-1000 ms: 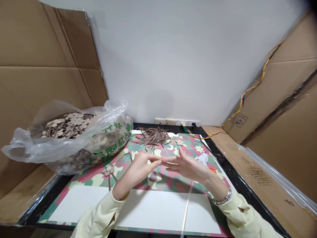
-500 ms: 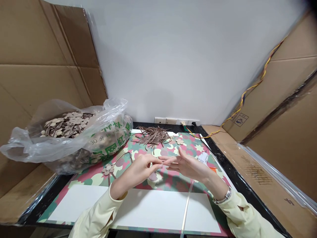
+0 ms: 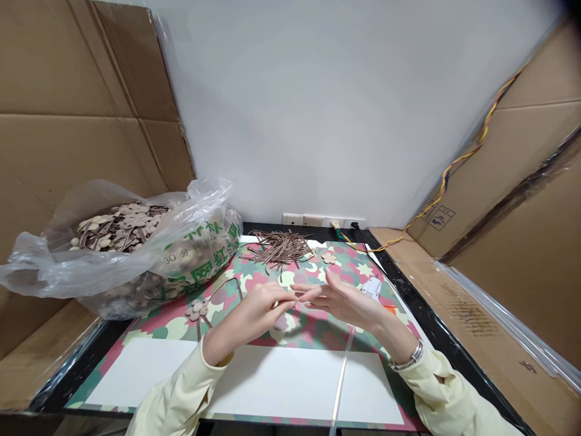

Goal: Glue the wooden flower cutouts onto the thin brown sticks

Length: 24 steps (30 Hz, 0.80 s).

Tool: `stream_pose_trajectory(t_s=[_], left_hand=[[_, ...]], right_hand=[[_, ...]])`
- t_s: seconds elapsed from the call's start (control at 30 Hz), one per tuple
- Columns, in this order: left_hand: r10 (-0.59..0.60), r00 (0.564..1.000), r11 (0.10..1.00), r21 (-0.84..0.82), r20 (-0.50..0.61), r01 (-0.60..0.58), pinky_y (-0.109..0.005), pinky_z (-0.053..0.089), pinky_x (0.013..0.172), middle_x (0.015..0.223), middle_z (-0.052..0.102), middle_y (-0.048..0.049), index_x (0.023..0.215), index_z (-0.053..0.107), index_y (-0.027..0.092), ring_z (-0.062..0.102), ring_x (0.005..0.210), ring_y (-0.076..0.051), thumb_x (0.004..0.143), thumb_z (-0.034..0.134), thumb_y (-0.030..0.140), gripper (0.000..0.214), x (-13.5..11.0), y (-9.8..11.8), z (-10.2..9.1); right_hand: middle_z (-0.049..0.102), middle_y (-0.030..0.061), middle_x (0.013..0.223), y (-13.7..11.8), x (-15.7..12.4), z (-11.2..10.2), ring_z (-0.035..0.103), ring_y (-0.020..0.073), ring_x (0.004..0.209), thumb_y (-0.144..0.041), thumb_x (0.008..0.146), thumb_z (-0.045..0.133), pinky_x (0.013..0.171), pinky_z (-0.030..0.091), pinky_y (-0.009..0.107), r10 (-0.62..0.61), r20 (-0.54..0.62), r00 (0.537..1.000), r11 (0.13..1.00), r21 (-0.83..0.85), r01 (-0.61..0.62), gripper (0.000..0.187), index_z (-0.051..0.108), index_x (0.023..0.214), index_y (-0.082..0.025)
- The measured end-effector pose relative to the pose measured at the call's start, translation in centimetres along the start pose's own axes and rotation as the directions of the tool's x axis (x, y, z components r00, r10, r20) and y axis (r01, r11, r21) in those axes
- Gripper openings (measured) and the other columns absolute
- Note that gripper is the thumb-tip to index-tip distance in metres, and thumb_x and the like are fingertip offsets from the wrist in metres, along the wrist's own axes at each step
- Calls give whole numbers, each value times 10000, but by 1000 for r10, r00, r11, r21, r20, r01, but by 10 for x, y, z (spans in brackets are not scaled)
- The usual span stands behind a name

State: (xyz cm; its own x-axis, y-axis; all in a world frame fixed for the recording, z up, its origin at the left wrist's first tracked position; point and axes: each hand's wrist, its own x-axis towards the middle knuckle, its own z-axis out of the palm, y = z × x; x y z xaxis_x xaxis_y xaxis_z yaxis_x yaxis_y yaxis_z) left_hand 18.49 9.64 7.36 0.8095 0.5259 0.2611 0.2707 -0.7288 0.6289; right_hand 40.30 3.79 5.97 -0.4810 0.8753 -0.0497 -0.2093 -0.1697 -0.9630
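Head view: both hands are raised just above the desk [image 3: 399, 284] at the middle of the patterned mat [image 3: 254, 275], fingertips meeting between them. The left hand [image 3: 258, 309] comes in from the lower left with its wrist bent and fingers curled, thumb and forefinger pressed together at the tips. The right hand [image 3: 347, 303] comes in from the lower right, palm turned inward, its fingers stretched toward the left hand and loosely fanned, thumb lifted clear. Anything nipped at the meeting point is too small to make out. The nearest loose thing is a small wooden cutout [image 3: 280, 322], flat on the mat straight below the touching fingertips and a shade toward the person. The left hand is the nearer of the two, and the cutout's long axis cannot be read, being partly in shadow. A flower piece on a stem [image 3: 198, 310] lies to the left of the left forearm, the stem running toward the person. A heap of thin brown strips [image 3: 281, 247] sits at the far edge of the mat, well apart from both hands. A clear plastic bag [image 3: 149, 242] heaped with wooden pieces slumps at far left. A white glue gun [image 3: 373, 289] lies just beyond the right hand, and white sheets [image 3: 272, 384] lie under both forearms.
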Motion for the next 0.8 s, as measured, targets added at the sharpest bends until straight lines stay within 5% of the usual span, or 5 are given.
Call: stream_pose_trajectory(t_s=[0.3, 0.53, 0.7, 0.8], left_hand=[[27, 998, 1000, -3, -48, -27, -214, 388, 651, 851, 703, -3, 988, 687, 233, 570, 726, -127, 906, 465, 273, 240, 1, -6, 0], [-45, 997, 993, -115, -56, 39, -214, 416, 718, 885, 717, 0, 917, 705, 219, 608, 784, -133, 881, 506, 264, 207, 1, -9, -2], [-16, 996, 993, -118, -84, 6, -221, 426, 734, 877, 720, -12, 902, 710, 208, 617, 792, -140, 874, 516, 254, 202, 1, -9, 0], [-30, 987, 997, -81, -157, 17, -226, 428, 734, 869, 714, -16, 884, 711, 206, 614, 791, -145, 865, 527, 256, 191, -1, -12, -4]], right_hand=[[502, 62, 1325, 3, 2, 0, 453, 211, 1227, -512, 951, 218, 1101, 279, 436, -30, -16, 999, 999, -18, 30, 552, 659, 1010, -186], [558, 44, 1262, 2, 4, 1, 498, 218, 1185, -501, 946, 226, 1088, 325, 463, -112, 16, 994, 977, -182, 113, 515, 671, 1035, -257], [573, 76, 1247, 1, 2, 1, 502, 214, 1185, -448, 967, 204, 1073, 344, 453, -116, -38, 993, 961, -255, 103, 528, 663, 1054, -202], [632, 92, 1147, -1, -1, 0, 521, 214, 1160, -457, 962, 228, 1060, 356, 448, -144, -63, 988, 946, -301, 118, 548, 695, 874, -183]])
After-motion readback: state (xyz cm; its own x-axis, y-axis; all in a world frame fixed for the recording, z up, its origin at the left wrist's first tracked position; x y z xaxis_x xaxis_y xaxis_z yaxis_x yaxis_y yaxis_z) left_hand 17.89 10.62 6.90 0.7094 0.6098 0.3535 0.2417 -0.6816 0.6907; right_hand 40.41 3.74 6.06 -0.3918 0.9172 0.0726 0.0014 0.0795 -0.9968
